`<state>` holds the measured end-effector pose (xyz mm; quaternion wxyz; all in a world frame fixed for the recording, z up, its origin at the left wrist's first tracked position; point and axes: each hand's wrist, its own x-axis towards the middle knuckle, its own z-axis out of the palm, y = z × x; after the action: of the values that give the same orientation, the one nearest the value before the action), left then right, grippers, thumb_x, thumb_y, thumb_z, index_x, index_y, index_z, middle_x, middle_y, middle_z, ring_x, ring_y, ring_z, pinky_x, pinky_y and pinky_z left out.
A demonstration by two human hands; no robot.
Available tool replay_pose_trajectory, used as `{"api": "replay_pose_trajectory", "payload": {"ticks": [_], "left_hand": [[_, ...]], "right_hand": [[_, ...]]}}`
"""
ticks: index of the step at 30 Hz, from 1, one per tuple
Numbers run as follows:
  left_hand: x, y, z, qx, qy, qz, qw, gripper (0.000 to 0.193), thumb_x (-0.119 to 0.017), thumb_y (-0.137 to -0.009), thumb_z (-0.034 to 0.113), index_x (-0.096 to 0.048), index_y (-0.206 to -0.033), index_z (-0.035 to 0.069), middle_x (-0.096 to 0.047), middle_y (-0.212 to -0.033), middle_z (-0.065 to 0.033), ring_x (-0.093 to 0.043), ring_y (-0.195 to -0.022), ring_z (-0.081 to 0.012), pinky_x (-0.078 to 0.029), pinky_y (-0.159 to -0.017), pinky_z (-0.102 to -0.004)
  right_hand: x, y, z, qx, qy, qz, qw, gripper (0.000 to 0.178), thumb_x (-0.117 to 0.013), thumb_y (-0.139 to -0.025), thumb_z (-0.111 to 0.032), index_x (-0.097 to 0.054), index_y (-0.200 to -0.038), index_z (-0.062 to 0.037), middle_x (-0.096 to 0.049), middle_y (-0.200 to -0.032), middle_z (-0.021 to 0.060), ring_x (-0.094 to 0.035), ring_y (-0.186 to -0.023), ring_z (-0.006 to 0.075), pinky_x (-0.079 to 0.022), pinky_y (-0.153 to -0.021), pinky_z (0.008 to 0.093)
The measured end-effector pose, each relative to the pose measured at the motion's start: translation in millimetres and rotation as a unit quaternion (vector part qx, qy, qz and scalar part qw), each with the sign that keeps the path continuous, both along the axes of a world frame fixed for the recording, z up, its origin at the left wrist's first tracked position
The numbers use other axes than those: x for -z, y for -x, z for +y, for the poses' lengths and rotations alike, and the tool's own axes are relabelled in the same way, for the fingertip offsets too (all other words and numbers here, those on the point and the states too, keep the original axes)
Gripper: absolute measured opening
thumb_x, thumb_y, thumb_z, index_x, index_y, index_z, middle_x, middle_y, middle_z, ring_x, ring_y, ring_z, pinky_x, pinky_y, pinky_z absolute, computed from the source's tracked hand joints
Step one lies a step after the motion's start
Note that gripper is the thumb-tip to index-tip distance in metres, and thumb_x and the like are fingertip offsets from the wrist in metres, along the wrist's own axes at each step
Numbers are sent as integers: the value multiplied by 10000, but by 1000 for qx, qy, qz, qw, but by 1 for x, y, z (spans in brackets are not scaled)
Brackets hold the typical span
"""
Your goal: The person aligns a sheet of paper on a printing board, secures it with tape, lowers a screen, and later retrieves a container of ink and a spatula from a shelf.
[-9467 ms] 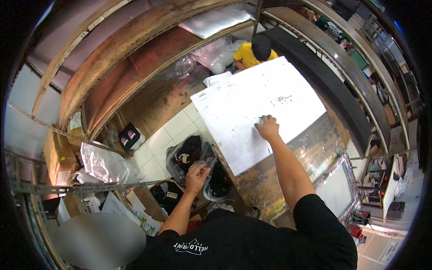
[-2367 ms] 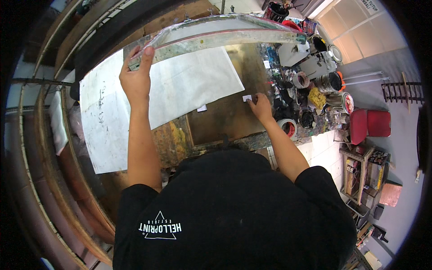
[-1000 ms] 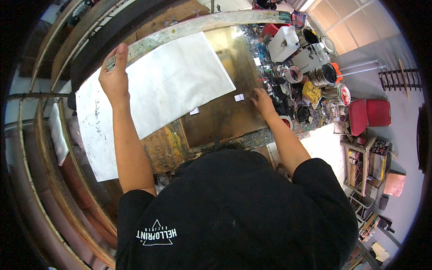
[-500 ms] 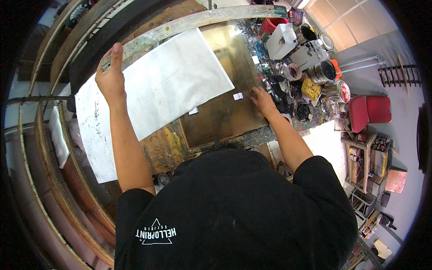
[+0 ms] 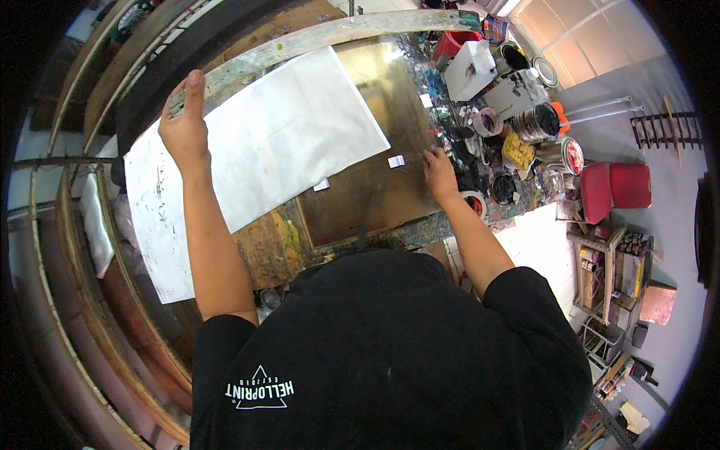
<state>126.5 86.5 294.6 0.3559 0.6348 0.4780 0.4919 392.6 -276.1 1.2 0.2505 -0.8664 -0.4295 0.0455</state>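
A: Here's the long, pale, paint-stained wooden frame [image 5: 322, 35], running along the far side of the paint-spattered worktop [image 5: 277, 247], and only its near bar is on show! Whatever lies behind that bar can't be made out.

B: And its left end is in the left hand [image 5: 186, 129], thumb on the near side, fingers bent round it. The palm covers part of that end, and some fingertips are lost behind the wood.

A: Over to the right hand [image 5: 441, 176], down by the worktop's near right corner! Fingers bent, tips low by the right edge of the dark brown, glossy board [image 5: 352, 210]. Are they gripping anything?

B: Can't tell, they're too bunched. The small white paper piece with faint stripes [image 5: 396, 161] lies on the board just left of those fingertips, a gap between.

A: A second small white paper piece [image 5: 321, 184] sits at the near edge of the large white sheet [image 5: 285, 135]; whether it's tucked underneath, I can't say.

B: And the black T-shirt [image 5: 390, 322] blocks part of the worktop's near edge.
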Motion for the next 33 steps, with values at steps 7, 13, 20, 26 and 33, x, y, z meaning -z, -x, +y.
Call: {"api": "replay_pose_trajectory", "payload": {"ticks": [7, 13, 20, 26, 33], "left_hand": [[-7, -5, -8, 21, 29, -59, 998, 573, -836, -871, 463, -752, -1111, -50, -765, -1065, -117, -689, -982, -158, -506, -900, -258], [1, 3, 5, 38, -46, -17, 998, 556, -831, -882, 443, -745, -1124, -51, -766, -1078, -126, -692, -1012, -166, -504, -931, -273], [-5, -1, -1, 21, -8, -15, 1000, 597, -825, -867, 488, -746, -1137, -38, -758, -1054, -120, -643, -920, -153, -481, -843, -274], [-8, -3, -5, 28, -3, -25, 999, 619, -859, -809, 541, -775, -1071, -14, -766, -1040, -137, -694, -1003, -203, -509, -933, -309], [-3, 6, 1, 31, -47, 9, 998, 718, -856, -757, 631, -776, -1063, -14, -766, -1033, -149, -699, -997, -210, -518, -919, -313]], "right_hand": [[-3, -15, 14, 11, 15, 59, 998, 112, -684, -890, -80, -662, -989, -32, -631, -1032, 187, -646, -984, 422, -526, -822, 511], [7, 8, 13, 8, -102, 29, 994, 122, -667, -899, -55, -611, -989, 5, -632, -1010, 218, -637, -910, 450, -504, -799, 514], [-12, 12, 17, 61, -18, 139, 988, 94, -670, -890, -35, -610, -955, 0, -661, -916, 233, -659, -878, 421, -513, -763, 468], [-60, 65, 23, -46, -67, 76, 994, 142, -693, -834, -10, -607, -946, 5, -661, -895, 207, -654, -852, 423, -515, -735, 456], [-184, 143, 13, -103, -77, 128, 983, 132, -664, -832, 8, -580, -931, -17, -614, -886, 205, -615, -875, 439, -488, -762, 509]]}}
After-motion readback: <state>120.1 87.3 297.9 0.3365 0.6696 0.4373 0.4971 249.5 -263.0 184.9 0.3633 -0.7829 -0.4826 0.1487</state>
